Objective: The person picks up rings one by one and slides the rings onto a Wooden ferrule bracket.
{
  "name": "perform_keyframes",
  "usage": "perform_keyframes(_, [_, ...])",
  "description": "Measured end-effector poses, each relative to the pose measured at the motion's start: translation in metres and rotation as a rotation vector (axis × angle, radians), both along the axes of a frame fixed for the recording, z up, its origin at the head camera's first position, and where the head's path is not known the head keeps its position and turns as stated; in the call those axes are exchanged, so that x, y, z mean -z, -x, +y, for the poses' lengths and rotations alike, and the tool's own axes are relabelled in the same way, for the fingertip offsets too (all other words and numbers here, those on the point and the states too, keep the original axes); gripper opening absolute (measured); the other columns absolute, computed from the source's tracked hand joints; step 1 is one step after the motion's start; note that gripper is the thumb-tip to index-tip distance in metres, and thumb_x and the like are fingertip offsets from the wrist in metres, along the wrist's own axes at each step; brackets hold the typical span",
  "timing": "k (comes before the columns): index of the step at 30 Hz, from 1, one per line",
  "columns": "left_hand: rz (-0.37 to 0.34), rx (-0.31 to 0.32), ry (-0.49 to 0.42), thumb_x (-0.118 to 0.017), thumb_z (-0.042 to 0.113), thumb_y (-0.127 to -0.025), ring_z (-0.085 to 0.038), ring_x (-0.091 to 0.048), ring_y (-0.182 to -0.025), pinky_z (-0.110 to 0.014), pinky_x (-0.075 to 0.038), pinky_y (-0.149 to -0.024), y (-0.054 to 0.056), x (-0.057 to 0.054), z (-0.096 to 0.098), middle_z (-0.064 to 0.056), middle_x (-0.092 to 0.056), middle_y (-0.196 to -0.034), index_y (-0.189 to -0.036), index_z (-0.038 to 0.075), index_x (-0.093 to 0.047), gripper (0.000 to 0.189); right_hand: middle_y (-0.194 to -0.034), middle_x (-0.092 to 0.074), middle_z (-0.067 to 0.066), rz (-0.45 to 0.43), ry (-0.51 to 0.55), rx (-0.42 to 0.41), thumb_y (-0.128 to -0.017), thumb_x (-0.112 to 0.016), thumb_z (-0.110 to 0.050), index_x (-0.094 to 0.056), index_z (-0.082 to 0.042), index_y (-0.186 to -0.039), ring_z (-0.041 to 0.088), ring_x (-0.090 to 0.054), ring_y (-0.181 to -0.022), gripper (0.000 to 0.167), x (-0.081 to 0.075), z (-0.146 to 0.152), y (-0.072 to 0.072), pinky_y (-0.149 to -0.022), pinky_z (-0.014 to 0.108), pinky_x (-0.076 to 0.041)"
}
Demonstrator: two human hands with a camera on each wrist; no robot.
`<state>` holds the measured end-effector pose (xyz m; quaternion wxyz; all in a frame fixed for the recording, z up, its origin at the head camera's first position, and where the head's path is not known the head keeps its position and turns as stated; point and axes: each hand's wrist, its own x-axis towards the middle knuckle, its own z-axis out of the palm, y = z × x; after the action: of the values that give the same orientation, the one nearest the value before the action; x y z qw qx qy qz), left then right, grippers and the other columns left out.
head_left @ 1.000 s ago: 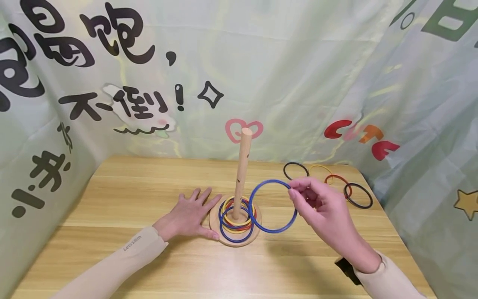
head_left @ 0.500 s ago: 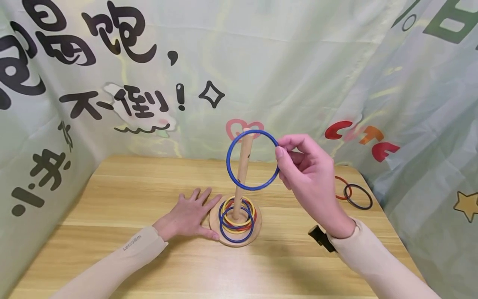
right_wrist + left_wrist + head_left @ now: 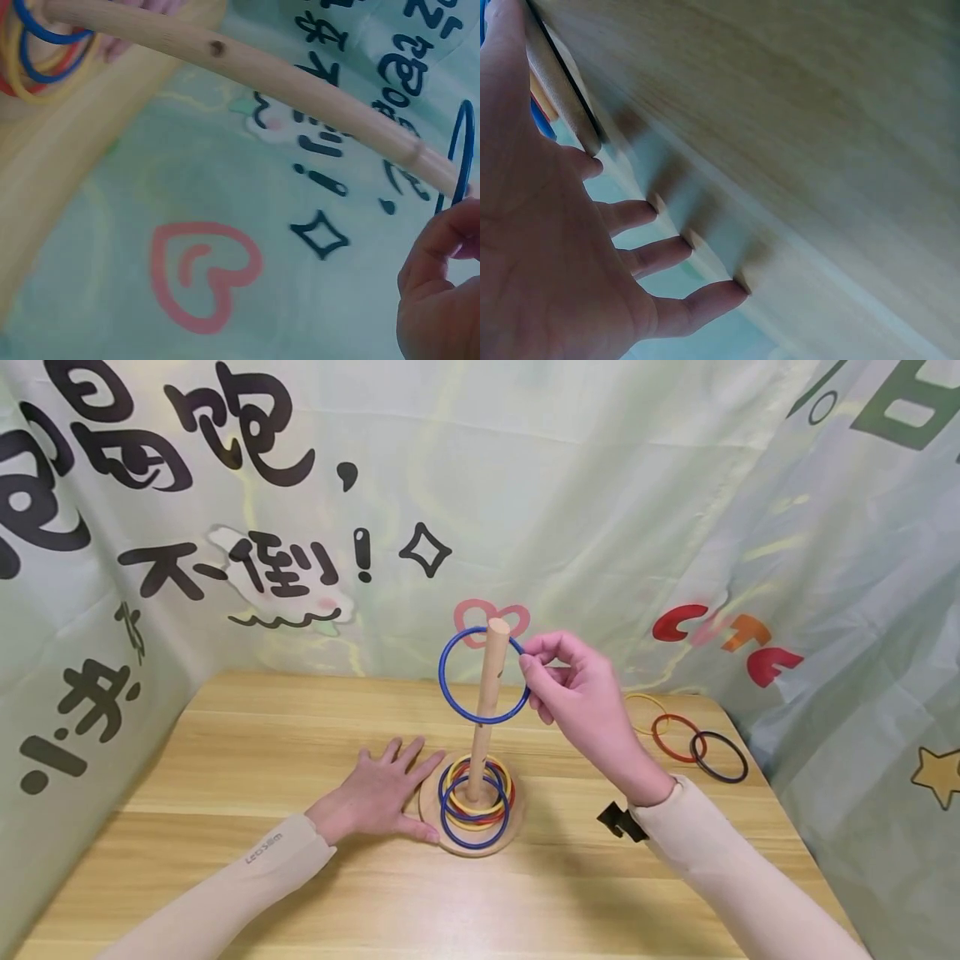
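A wooden post (image 3: 491, 672) stands upright on a round wooden base (image 3: 519, 822). My right hand (image 3: 585, 693) pinches a blue ring (image 3: 442, 672) between thumb and fingers. That ring encircles the upper part of the post, just under its top, its near edge crossing in front of the wood. In the right wrist view the blue ring (image 3: 466, 142) appears nearly edge-on around the post's end. My left hand (image 3: 375, 793) lies with spread fingers on the table, thumb at the base's rim. Around the post's foot lie several rings, with a lower blue ring (image 3: 476, 846) among them.
On the right of the table (image 3: 300, 893) lie a yellow ring (image 3: 643, 696), a red ring (image 3: 654, 732) and a black ring (image 3: 746, 768), partly overlapping. A printed cloth (image 3: 585, 510) hangs behind and at both sides.
My right hand has lifted the blue ring from beside the base, carried it left and brought it around the post's top. My left hand has stayed in place.
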<state>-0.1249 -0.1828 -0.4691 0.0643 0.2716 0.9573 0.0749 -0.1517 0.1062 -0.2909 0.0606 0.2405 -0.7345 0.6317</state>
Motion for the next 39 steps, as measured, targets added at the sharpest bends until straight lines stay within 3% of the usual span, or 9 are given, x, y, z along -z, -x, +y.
perform_keyframes(8, [0.001,-0.004,0.009,-0.063,0.095,-0.080,-0.062,-0.032,-0.151,-0.090,-0.034,-0.098,0.001,0.002,-0.001,-0.028,-0.028,-0.174,-0.174,0.019,-0.032,0.125,-0.092,-0.062,0.013,-0.162,-0.087,-0.006,-0.109,-0.068,-0.010,-0.069,0.000,-0.114,0.015,-0.055,-0.057,0.011,0.043,0.000,0.011,-0.051,0.026,-0.045])
perform_keyframes(17, [0.005,0.000,0.009,-0.064,0.095,-0.079,-0.062,-0.033,-0.151,-0.090,-0.036,-0.097,0.001,0.002,-0.001,-0.028,-0.028,-0.173,-0.173,0.015,-0.034,0.128,-0.088,-0.062,0.009,-0.217,-0.164,0.002,-0.107,-0.066,-0.007,-0.069,0.002,-0.111,0.019,-0.056,-0.057,0.010,0.097,0.001,0.016,-0.050,0.024,-0.043])
perform_keyframes(24, [-0.008,0.000,0.013,-0.062,0.095,-0.080,-0.062,-0.030,-0.152,-0.090,-0.033,-0.098,0.001,0.002,0.000,-0.028,-0.025,-0.175,-0.174,0.014,-0.032,0.127,-0.086,-0.063,0.006,-0.272,-0.198,0.014,-0.106,-0.068,-0.007,-0.069,0.005,-0.110,0.013,-0.056,-0.058,0.013,0.132,0.002,0.022,-0.051,0.022,-0.043])
perform_keyframes(31, [-0.010,-0.007,0.013,-0.060,0.097,-0.079,-0.062,-0.031,-0.152,-0.090,-0.034,-0.098,0.001,0.002,-0.001,-0.028,-0.026,-0.174,-0.175,0.016,-0.030,0.128,-0.085,-0.062,0.005,-0.337,-0.243,0.011,-0.107,-0.067,-0.007,-0.069,0.006,-0.112,0.013,-0.054,-0.059,0.014,0.156,0.001,0.027,-0.052,0.022,-0.044])
perform_keyframes(39, [0.020,-0.007,-0.012,-0.060,0.099,-0.077,-0.062,-0.033,-0.151,-0.091,-0.034,-0.097,0.004,0.011,-0.002,-0.026,-0.027,-0.175,-0.175,0.019,-0.029,0.130,-0.080,-0.064,0.004,-0.336,-0.351,0.009,-0.104,-0.067,-0.004,-0.073,0.001,-0.108,0.012,-0.055,-0.060,0.009,0.165,0.002,0.031,-0.053,0.022,-0.044])
